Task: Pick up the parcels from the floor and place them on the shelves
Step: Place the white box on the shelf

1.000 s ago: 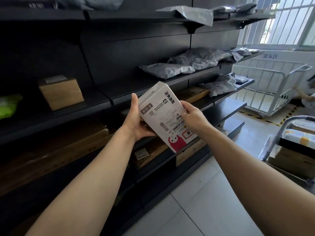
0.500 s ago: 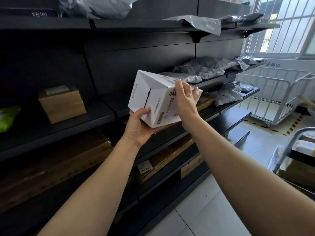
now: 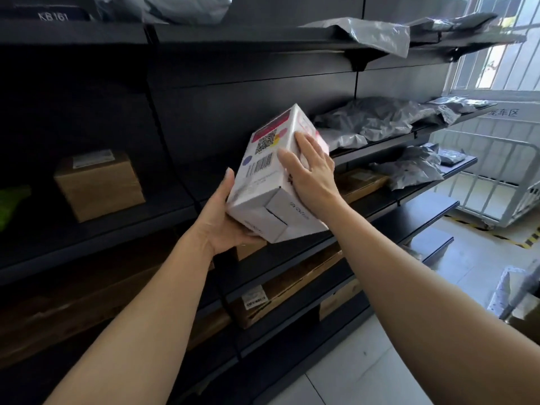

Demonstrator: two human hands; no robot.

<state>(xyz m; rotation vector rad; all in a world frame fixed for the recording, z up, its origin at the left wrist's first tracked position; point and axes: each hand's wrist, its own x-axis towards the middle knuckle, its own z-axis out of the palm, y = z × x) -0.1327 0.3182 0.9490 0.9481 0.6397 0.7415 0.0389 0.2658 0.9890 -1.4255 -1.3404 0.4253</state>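
Note:
A white printed box [image 3: 264,168], with a barcode, a QR code and a pink patch, is held tilted in front of the black shelving [image 3: 122,226]. My left hand [image 3: 223,217] cups its lower left corner from underneath. My right hand [image 3: 309,168] lies flat on its right side, fingers spread over the top edge. The box hovers just in front of the middle shelf, not resting on it.
A brown carton [image 3: 99,184] stands on the middle shelf at left. Grey poly mailers [image 3: 377,121] lie on shelves to the right, flat cartons [image 3: 289,287] on lower shelves. A white cage trolley [image 3: 496,182] stands by the window. More parcels [image 3: 517,296] sit at the right edge.
I have turned the box over so the barcode face is up and lifted it slightly towards the shelf. My right hand shifted onto its right side.

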